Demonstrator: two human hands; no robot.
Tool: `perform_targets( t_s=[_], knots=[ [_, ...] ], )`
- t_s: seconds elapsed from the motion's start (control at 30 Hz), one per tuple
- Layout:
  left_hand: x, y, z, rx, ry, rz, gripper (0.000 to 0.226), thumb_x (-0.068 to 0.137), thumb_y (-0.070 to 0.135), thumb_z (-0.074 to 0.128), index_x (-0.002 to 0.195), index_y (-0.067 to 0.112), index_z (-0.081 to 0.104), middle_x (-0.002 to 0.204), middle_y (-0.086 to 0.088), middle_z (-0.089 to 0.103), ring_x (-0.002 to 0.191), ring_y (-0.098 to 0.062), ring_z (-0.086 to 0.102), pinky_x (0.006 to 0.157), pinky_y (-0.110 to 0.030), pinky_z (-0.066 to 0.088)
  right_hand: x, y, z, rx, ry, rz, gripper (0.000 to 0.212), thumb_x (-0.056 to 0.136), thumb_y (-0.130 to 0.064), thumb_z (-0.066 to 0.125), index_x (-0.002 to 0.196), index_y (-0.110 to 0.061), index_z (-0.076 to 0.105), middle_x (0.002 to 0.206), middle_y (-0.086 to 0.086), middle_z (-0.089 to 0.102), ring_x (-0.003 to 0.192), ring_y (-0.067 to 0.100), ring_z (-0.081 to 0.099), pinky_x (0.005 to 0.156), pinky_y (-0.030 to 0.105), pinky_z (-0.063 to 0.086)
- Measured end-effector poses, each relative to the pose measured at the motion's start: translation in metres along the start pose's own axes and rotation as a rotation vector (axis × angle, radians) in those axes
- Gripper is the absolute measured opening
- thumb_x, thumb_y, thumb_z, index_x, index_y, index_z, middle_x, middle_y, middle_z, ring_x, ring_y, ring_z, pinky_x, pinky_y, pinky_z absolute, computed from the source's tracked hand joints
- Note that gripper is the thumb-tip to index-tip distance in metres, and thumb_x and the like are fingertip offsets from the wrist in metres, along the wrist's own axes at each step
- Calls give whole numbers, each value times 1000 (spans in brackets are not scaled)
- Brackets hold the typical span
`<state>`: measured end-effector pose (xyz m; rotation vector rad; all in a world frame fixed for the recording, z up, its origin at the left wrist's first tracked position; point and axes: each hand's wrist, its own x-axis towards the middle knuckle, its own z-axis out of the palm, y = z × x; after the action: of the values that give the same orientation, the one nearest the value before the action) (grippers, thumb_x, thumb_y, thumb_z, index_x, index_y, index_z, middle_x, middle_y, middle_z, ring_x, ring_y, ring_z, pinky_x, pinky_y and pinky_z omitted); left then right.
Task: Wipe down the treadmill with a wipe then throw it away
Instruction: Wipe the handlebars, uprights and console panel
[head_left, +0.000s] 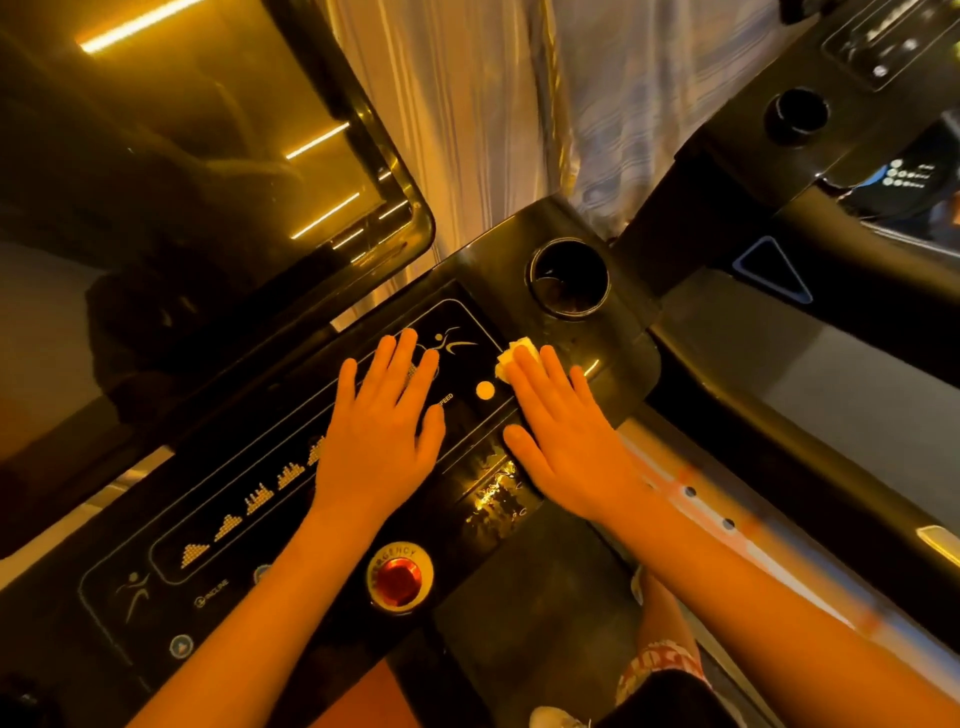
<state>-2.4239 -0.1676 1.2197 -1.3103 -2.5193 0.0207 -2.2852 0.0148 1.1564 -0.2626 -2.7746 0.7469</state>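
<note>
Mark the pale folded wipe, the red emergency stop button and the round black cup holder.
Pale folded wipe (511, 356): head view, exposed corner.
Red emergency stop button (399, 581): head view, centre of cap.
Round black cup holder (571, 313): head view, near rim.

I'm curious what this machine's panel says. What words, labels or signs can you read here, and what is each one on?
"INCLINE": control panel, lower left.
"SPEED": same panel, beside the left hand.
"EMERGENCY", first letters dim: ring around the red button.
Print on the patterned clothing: too blurred to read.
</note>
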Motion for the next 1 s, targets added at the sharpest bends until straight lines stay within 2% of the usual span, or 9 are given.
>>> perform_targets(
  t_s=[0.33, 0.47, 0.6, 0.73, 0.83, 1.0],
  knots=[
    [-2, 1, 1, -6, 31, -4, 58, 102, 35, 38, 155, 11, 42, 163, -16, 32, 152, -33, 30, 117, -60, 26, 126, -10, -25, -97, 83, -87, 67, 110, -51, 24, 165, -17, 6, 172, 6, -1, 157, 23, -12, 123, 38, -14],
    [-2, 1, 1, -13, 35, -9, 58, 102, 35, 38, 155, 12, 42, 163, -16, 32, 151, -33, 31, 117, -60, 27, 98, -6, -18, -54, 88, -69, 67, 109, -52, 23, 165, -20, 4, 172, 3, -4, 156, 19, -16, 123, 37, -16],
    [-1, 1, 1, -25, 39, -5, 58, 102, 36, 37, 154, 12, 42, 164, -16, 32, 152, -32, 30, 118, -59, 26, 45, 4, -11, -18, 47, -21, 68, 107, -57, 18, 164, -25, -2, 172, 0, -10, 157, 19, -18, 127, 42, -10],
    [-1, 0, 2, -23, 33, -1, 58, 103, 36, 36, 155, 11, 41, 164, -16, 32, 152, -32, 30, 118, -59, 25, 4, 11, -2, -7, 38, -35, 72, 107, -56, 24, 164, -24, -3, 172, 0, -11, 157, 19, -16, 127, 45, -3],
    [-1, 1, 2, -16, 23, -3, 59, 103, 36, 35, 155, 10, 40, 164, -17, 31, 152, -33, 29, 118, -59, 25, 2, 14, -2, -27, 32, -42, 73, 107, -56, 26, 165, -21, -2, 172, 2, -9, 158, 20, -13, 128, 47, 0],
    [-1, 2, -1, -14, 18, -10, 59, 103, 37, 35, 155, 10, 41, 164, -16, 32, 152, -32, 30, 118, -59, 26, 33, 10, -11, -90, 32, -95, 75, 107, -60, 20, 165, -18, -1, 172, 4, -9, 157, 19, -15, 127, 44, -6]
  ],
)
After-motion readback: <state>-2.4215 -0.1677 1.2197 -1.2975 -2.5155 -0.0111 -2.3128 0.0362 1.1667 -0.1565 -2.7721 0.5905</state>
